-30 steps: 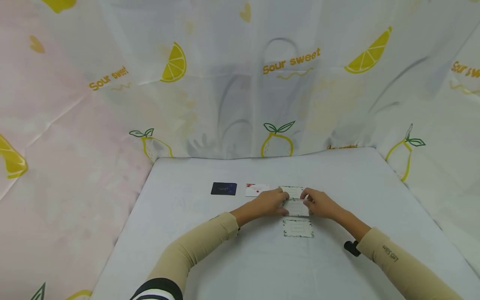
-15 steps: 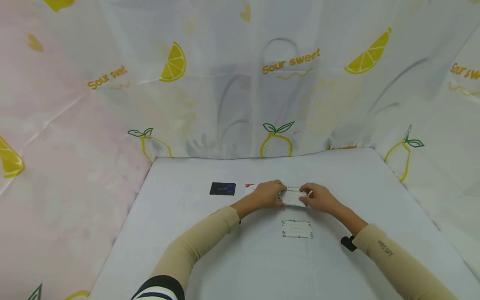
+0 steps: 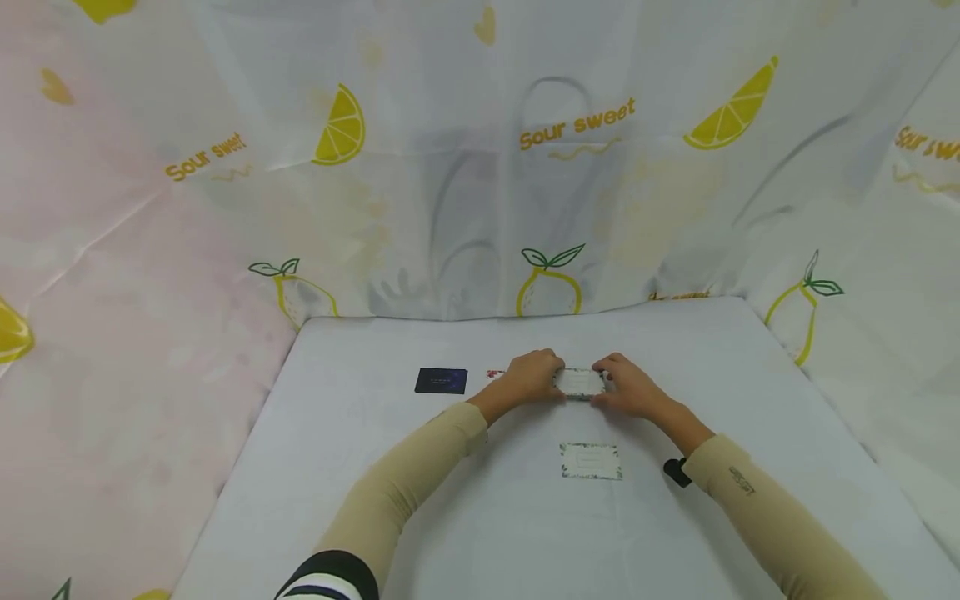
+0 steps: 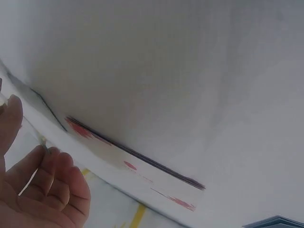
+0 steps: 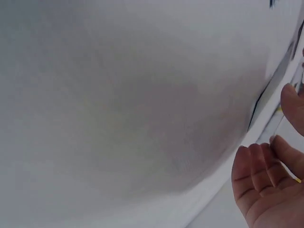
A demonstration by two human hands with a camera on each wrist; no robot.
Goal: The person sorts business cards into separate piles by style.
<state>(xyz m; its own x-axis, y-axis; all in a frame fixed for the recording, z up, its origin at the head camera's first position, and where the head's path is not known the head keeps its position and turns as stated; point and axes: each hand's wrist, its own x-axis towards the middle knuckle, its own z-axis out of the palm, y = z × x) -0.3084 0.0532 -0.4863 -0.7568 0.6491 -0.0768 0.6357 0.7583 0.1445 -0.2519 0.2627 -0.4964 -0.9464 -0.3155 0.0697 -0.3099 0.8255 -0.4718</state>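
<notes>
In the head view, a small stack of white cards with a leafy border [image 3: 579,382] lies near the back of the table, between both hands. My left hand [image 3: 531,377] grips its left edge, thumb at the near corner and fingers at the far one. On the opposite edge, my right hand [image 3: 628,387] holds it the same way. A matching leaf-bordered card [image 3: 591,461] lies flat, closer to me. In the left wrist view, a stack of white cards with red marks [image 4: 142,166] lies beside the left hand; the left arm partly covers it in the head view.
A dark blue card stack [image 3: 441,381] lies at the left of the row. The white table [image 3: 480,517] ends at the back against a lemon-print curtain [image 3: 480,208]. A black object [image 3: 677,472] is at the right wrist.
Both hands have moved slightly away from me with the middle leaf-bordered card, which now lies over the rear one as a single stack. The nearest card has stayed in place.
</notes>
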